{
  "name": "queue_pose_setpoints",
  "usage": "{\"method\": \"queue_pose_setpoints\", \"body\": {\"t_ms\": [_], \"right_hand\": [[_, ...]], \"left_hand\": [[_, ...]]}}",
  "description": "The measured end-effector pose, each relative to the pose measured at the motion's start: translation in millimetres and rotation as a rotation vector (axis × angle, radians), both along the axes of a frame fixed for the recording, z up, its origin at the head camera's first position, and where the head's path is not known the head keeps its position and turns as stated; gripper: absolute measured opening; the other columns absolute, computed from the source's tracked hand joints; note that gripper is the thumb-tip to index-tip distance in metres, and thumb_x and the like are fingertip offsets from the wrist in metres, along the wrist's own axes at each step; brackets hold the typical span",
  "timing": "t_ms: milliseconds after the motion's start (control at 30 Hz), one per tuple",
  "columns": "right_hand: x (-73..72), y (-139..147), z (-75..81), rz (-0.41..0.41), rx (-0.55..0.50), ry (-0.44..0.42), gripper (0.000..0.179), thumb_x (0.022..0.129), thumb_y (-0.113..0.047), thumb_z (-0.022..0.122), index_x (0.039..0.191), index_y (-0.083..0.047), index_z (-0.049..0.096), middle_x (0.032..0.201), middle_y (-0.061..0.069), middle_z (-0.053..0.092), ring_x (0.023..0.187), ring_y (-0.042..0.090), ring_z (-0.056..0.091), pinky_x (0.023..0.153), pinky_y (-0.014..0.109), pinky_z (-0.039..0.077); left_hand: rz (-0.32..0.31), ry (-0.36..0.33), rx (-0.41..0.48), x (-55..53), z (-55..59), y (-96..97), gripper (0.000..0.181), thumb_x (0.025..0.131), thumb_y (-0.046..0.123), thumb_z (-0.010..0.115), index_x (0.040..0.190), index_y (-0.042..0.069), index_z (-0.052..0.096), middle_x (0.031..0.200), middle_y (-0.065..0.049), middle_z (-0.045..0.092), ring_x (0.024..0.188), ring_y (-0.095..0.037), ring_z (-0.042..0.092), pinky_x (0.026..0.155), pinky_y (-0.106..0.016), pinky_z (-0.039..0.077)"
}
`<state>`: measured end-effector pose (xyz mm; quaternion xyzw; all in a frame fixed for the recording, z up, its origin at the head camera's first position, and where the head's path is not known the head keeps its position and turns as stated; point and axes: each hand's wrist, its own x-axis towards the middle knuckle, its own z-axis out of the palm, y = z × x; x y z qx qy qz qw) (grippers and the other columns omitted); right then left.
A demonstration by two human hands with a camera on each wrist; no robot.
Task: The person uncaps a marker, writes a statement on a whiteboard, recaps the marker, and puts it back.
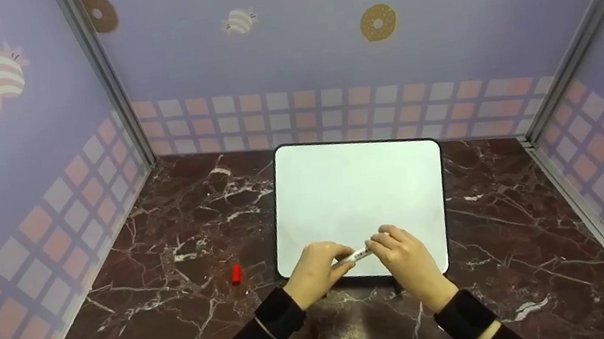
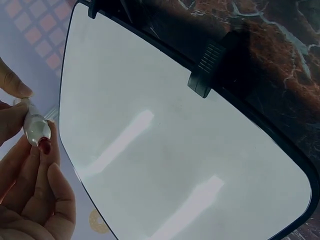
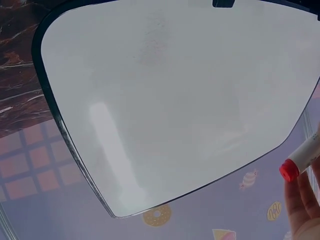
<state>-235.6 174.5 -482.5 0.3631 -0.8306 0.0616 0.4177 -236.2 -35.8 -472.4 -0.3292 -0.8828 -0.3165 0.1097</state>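
Observation:
Both hands meet over the lower edge of a white whiteboard (image 1: 359, 197) with a black frame. Between them lies a white marker (image 1: 360, 254). My left hand (image 1: 315, 268) pinches its left end between thumb and fingers, while my right hand (image 1: 405, 256) grips the right end. In the left wrist view the marker (image 2: 36, 127) shows a dark red tip, uncapped. Its bright red rear end appears in the right wrist view, where the white barrel (image 3: 306, 154) runs off the edge. A small red cap (image 1: 236, 274) lies on the table, left of the board.
The board leans back on a dark red marbled table (image 1: 211, 326). Black clips (image 2: 202, 75) sit along its lower edge. Purple wall panels (image 1: 289, 55) with sweets and a checked band close in the back and both sides, joined by metal posts.

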Motion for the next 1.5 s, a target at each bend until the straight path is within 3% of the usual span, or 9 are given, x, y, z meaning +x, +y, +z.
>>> {"method": "queue_pose_setpoints", "body": {"t_ms": [100,233,400,500,700,900,1133,1300,1500], "right_hand": [[-1.3,-0.5,3.5,-0.013,-0.132,-0.177,0.050,0.063,-0.003,0.089,0.110,-0.003,0.072,0.105,0.012,0.073,0.107,0.032,0.063,0.094,0.041,0.058],[-3.9,-1.8,6.5,-0.015,-0.498,-0.611,0.070,0.070,-0.005,0.088,0.134,-0.001,0.059,0.118,0.016,0.066,0.118,0.035,0.057,0.104,0.049,0.051],[-10.9,-12.3,1.5,0.103,-1.020,-1.157,0.055,0.088,-0.010,0.075,0.137,0.003,0.055,0.121,0.016,0.067,0.113,0.024,0.061,0.101,0.039,0.054],[-12.4,-21.3,-3.0,0.177,-1.140,-1.290,0.043,0.092,-0.008,0.068,0.132,0.007,0.058,0.119,0.015,0.068,0.105,0.018,0.062,0.089,0.029,0.055],[-11.7,-33.1,-9.3,0.275,-1.265,-1.305,0.026,0.094,-0.002,0.064,0.115,0.014,0.063,0.089,0.006,0.067,0.080,0.013,0.061,0.073,0.022,0.054],[-13.6,-34.4,-9.7,0.318,-1.358,-1.276,0.015,0.095,0.000,0.061,0.106,0.010,0.063,0.088,0.003,0.067,0.080,0.013,0.067,0.077,0.023,0.059],[-24.8,-36.6,0.6,0.383,-1.491,-1.046,0.007,0.095,0.003,0.059,0.088,0.001,0.057,0.085,0.005,0.065,0.070,0.014,0.068,0.071,0.024,0.060],[-40.0,-47.8,9.8,0.383,-1.399,-0.930,0.013,0.094,0.004,0.060,0.099,0.016,0.059,0.084,0.006,0.067,0.070,0.013,0.066,0.068,0.022,0.057],[-51.7,-69.6,24.9,0.313,-1.214,-0.852,0.016,0.094,0.002,0.062,0.100,0.015,0.069,0.082,0.031,0.069,0.068,0.014,0.067,0.066,0.020,0.055]], "left_hand": [[0.014,-0.001,0.037,-0.7,-0.8,-4.7,0.017,0.089,0.015,0.073,0.103,0.006,0.076,0.091,-0.006,0.077,0.083,-0.017,0.072,0.078,-0.029,0.060],[0.046,0.022,0.093,-3.8,-1.5,-10.8,0.019,0.089,0.015,0.073,0.105,0.006,0.076,0.094,-0.006,0.077,0.086,-0.018,0.072,0.079,-0.031,0.061],[0.087,0.071,0.132,-7.6,-1.3,-14.6,0.019,0.089,0.016,0.074,0.105,0.007,0.077,0.095,-0.005,0.077,0.086,-0.017,0.073,0.077,-0.031,0.061],[0.087,0.080,0.121,-8.0,-2.5,-14.5,0.018,0.089,0.016,0.073,0.105,0.007,0.077,0.096,-0.004,0.077,0.086,-0.016,0.073,0.077,-0.030,0.061],[0.083,0.089,0.113,-8.0,-5.7,-14.2,0.018,0.089,0.015,0.074,0.104,0.007,0.077,0.095,-0.005,0.077,0.085,-0.016,0.073,0.075,-0.030,0.061],[0.064,0.088,0.103,-15.3,-3.2,-22.2,0.027,0.090,0.022,0.073,0.109,0.003,0.074,0.101,-0.009,0.076,0.090,-0.019,0.072,0.081,-0.032,0.061],[0.289,0.070,0.168,-45.4,5.3,-60.1,0.049,0.094,0.014,0.065,0.138,-0.004,0.052,0.137,-0.022,0.056,0.128,-0.037,0.052,0.114,-0.048,0.043],[0.366,-0.088,0.282,-64.5,-7.3,-83.5,0.058,0.099,0.008,0.055,0.149,-0.009,0.033,0.152,-0.030,0.037,0.141,-0.046,0.036,0.119,-0.056,0.031],[0.379,-0.344,0.365,-76.1,-23.3,-92.9,0.043,0.100,0.004,0.053,0.141,-0.009,0.048,0.125,-0.031,0.063,0.109,-0.045,0.065,0.095,-0.053,0.055]]}}
